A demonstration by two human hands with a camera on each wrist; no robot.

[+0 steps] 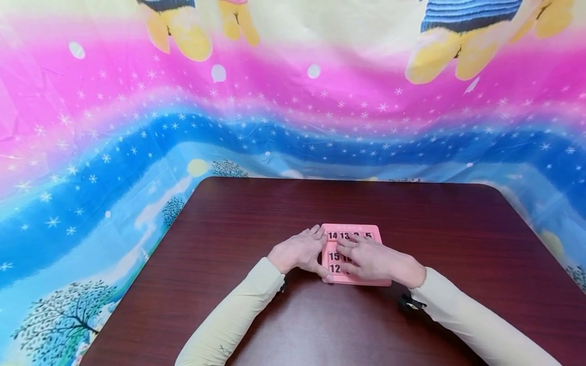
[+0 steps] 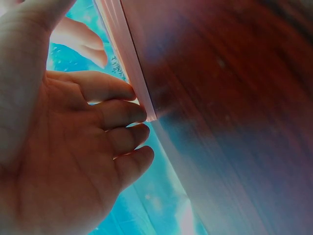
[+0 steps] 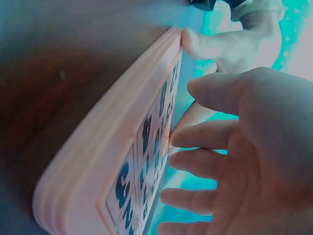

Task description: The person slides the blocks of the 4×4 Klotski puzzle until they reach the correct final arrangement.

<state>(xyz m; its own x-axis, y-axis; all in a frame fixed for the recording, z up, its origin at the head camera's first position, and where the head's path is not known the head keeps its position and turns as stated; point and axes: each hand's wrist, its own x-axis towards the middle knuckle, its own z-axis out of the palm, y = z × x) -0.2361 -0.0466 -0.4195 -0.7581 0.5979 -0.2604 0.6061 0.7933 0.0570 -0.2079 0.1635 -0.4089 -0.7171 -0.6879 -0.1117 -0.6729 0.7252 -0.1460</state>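
A pink number slide puzzle (image 1: 361,281) lies flat on the table, its square tiles printed with black numbers. Tiles 14, 13 and 5 show in the far row, with 15 and 12 lower at the left. At the left of the second row a bare pink slot shows. My left hand (image 1: 303,250) holds the puzzle's left side, thumb at the near corner and fingertips along the edge. Over the tiles, my right hand (image 1: 373,258) spreads its fingers, with fingertips (image 3: 176,138) right at the number face. Several tiles are hidden beneath it.
The dark red-brown wooden table (image 1: 256,213) has rounded far corners. Behind it and at its sides hangs a printed cloth (image 1: 293,122) in pink, blue and cream. A dark wrist device (image 1: 412,302) sits under the right sleeve (image 1: 467,310).
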